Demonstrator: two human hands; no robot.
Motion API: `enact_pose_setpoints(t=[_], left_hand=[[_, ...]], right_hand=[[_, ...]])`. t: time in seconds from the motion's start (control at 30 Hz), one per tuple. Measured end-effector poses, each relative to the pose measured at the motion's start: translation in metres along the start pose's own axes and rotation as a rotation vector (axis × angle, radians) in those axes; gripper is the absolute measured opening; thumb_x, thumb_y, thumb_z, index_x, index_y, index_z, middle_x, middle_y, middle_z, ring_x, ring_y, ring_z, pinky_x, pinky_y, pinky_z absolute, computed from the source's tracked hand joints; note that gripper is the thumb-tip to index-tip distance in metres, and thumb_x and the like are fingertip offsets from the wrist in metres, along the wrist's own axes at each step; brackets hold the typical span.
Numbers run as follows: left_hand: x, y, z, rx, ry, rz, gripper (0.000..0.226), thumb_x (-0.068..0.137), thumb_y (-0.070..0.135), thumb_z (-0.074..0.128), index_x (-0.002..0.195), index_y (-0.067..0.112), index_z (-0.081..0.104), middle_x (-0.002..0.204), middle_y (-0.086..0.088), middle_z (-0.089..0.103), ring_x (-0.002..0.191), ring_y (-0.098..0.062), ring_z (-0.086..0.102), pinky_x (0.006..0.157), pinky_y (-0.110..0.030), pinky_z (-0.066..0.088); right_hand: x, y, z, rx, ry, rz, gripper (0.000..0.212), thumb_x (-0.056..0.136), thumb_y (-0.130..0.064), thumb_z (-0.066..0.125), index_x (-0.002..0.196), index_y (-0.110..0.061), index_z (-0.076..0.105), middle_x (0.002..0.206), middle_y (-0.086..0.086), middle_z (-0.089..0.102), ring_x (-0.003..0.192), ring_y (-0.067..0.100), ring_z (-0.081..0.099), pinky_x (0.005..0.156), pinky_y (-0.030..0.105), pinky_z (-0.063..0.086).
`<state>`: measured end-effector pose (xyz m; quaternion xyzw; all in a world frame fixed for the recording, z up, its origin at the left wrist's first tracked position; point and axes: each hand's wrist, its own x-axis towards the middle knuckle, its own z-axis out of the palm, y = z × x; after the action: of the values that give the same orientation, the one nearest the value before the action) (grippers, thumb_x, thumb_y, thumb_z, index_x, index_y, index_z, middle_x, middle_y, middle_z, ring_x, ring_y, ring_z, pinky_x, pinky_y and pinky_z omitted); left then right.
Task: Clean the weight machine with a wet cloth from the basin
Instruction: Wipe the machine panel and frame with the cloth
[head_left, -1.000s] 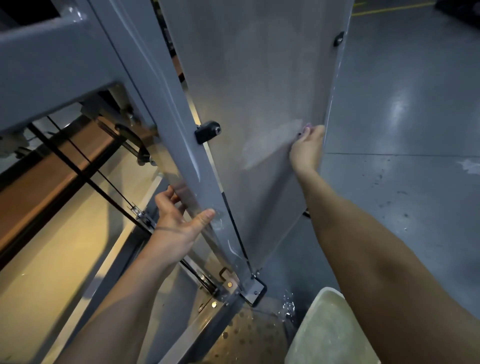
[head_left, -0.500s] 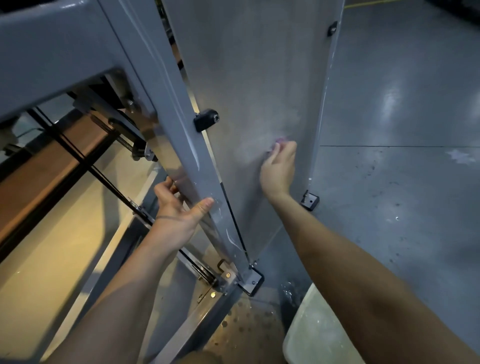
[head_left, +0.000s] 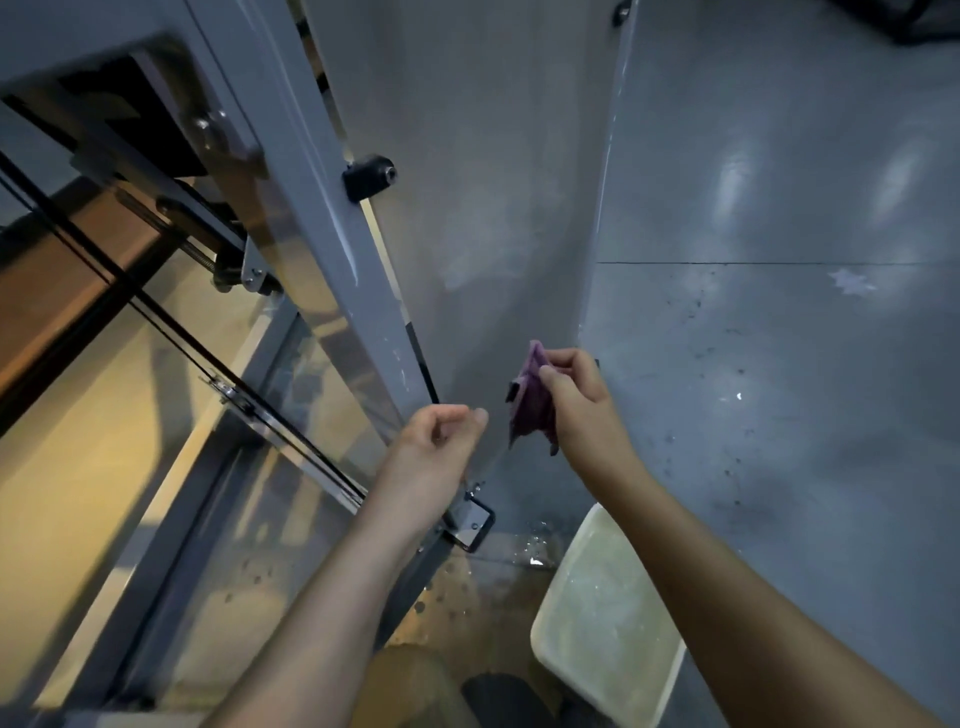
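My right hand (head_left: 576, 405) pinches the purple cloth (head_left: 530, 405) between thumb and fingers. The cloth hangs crumpled in front of the grey side panel (head_left: 493, 182) of the weight machine (head_left: 291, 130), low down; I cannot tell whether it touches. My left hand (head_left: 434, 441) is just beside it, fingers curled in, gripping nothing. The pale basin (head_left: 597, 613) sits on the floor (head_left: 779, 364) under my right forearm.
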<state>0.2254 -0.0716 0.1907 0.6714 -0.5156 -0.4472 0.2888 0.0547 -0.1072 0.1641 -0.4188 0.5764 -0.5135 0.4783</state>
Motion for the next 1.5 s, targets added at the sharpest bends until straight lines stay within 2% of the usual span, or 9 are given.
enact_pose_setpoints(t=[0.2, 0.47, 0.73, 0.83, 0.97, 1.07, 1.23, 1.4, 1.5], left_hand=[[0.013, 0.012, 0.032, -0.222, -0.058, 0.057, 0.023, 0.094, 0.039, 0.072, 0.114, 0.029, 0.07, 0.102, 0.009, 0.078, 0.096, -0.008, 0.073, 0.098, -0.045, 0.057], [0.017, 0.02, 0.027, -0.383, 0.059, 0.085, 0.015, 0.096, 0.034, 0.06, 0.094, 0.027, 0.073, 0.101, -0.007, 0.077, 0.105, -0.029, 0.071, 0.101, -0.05, 0.054], [0.014, 0.025, 0.029, -0.81, -0.294, -0.111, 0.012, 0.085, 0.011, 0.049, 0.096, 0.012, 0.054, 0.09, -0.012, 0.064, 0.073, -0.023, 0.065, 0.065, -0.041, 0.055], [0.017, 0.022, 0.034, -0.536, -0.377, -0.122, 0.046, 0.088, 0.036, 0.067, 0.12, 0.004, 0.064, 0.114, -0.029, 0.071, 0.098, -0.04, 0.065, 0.094, -0.064, 0.05], [0.016, 0.019, 0.034, -0.331, -0.478, 0.004, 0.053, 0.072, 0.032, 0.082, 0.107, -0.005, 0.067, 0.102, -0.033, 0.07, 0.089, -0.032, 0.06, 0.081, -0.042, 0.042], [0.02, 0.019, 0.029, -0.437, -0.497, 0.143, 0.018, 0.075, 0.004, 0.067, 0.085, 0.01, 0.053, 0.072, -0.006, 0.058, 0.067, -0.014, 0.054, 0.059, -0.022, 0.044], [0.019, 0.018, 0.021, -0.731, -0.682, 0.128, 0.032, 0.073, -0.015, 0.044, 0.087, 0.015, 0.041, 0.093, -0.017, 0.055, 0.083, -0.027, 0.055, 0.068, -0.03, 0.05], [0.023, 0.018, 0.037, -0.847, -0.407, 0.179, 0.041, 0.078, -0.018, 0.051, 0.104, 0.014, 0.052, 0.094, -0.01, 0.064, 0.078, -0.017, 0.063, 0.063, -0.023, 0.051], [0.03, 0.012, 0.057, -0.955, -0.277, -0.005, 0.039, 0.092, 0.009, 0.067, 0.13, 0.01, 0.055, 0.123, -0.025, 0.063, 0.106, -0.035, 0.065, 0.086, -0.037, 0.048]], right_hand=[[-0.009, -0.009, -0.025, 0.031, -0.166, -0.038, 0.015, 0.107, -0.017, 0.05, 0.113, -0.016, 0.063, 0.079, 0.025, 0.065, 0.054, 0.025, 0.053, 0.05, 0.031, 0.043], [-0.001, -0.001, -0.05, 0.071, -0.147, 0.046, 0.023, 0.101, -0.002, 0.059, 0.11, -0.023, 0.061, 0.081, 0.007, 0.069, 0.06, 0.031, 0.064, 0.06, 0.045, 0.052], [-0.004, -0.006, -0.066, 0.103, -0.23, -0.03, 0.043, 0.092, 0.018, 0.047, 0.116, -0.015, 0.061, 0.078, 0.002, 0.061, 0.055, 0.031, 0.054, 0.043, 0.034, 0.037], [-0.008, -0.012, -0.072, 0.12, -0.31, -0.043, 0.041, 0.091, 0.021, 0.049, 0.114, -0.011, 0.062, 0.079, -0.001, 0.061, 0.056, 0.025, 0.051, 0.045, 0.033, 0.039], [-0.009, -0.023, -0.084, -0.07, -0.346, -0.051, 0.045, 0.09, 0.021, 0.049, 0.113, -0.015, 0.065, 0.097, 0.012, 0.061, 0.071, 0.025, 0.057, 0.054, 0.033, 0.048], [-0.014, -0.028, -0.092, -0.253, -0.42, 0.023, 0.041, 0.086, 0.004, 0.056, 0.12, -0.017, 0.064, 0.102, 0.017, 0.065, 0.074, 0.025, 0.065, 0.049, 0.026, 0.048], [-0.015, -0.027, -0.093, -0.168, -0.575, 0.289, 0.059, 0.074, -0.039, 0.048, 0.101, 0.012, 0.056, 0.081, 0.029, 0.052, 0.063, 0.036, 0.045, 0.045, 0.033, 0.032], [-0.017, -0.032, -0.092, -0.048, -0.509, 0.233, 0.035, 0.096, -0.028, 0.049, 0.091, 0.003, 0.064, 0.068, 0.021, 0.061, 0.051, 0.026, 0.054, 0.046, 0.031, 0.035], [-0.015, -0.027, -0.093, 0.001, -0.501, 0.138, 0.022, 0.084, -0.018, 0.063, 0.101, -0.005, 0.059, 0.076, 0.025, 0.06, 0.054, 0.031, 0.059, 0.046, 0.032, 0.034]])
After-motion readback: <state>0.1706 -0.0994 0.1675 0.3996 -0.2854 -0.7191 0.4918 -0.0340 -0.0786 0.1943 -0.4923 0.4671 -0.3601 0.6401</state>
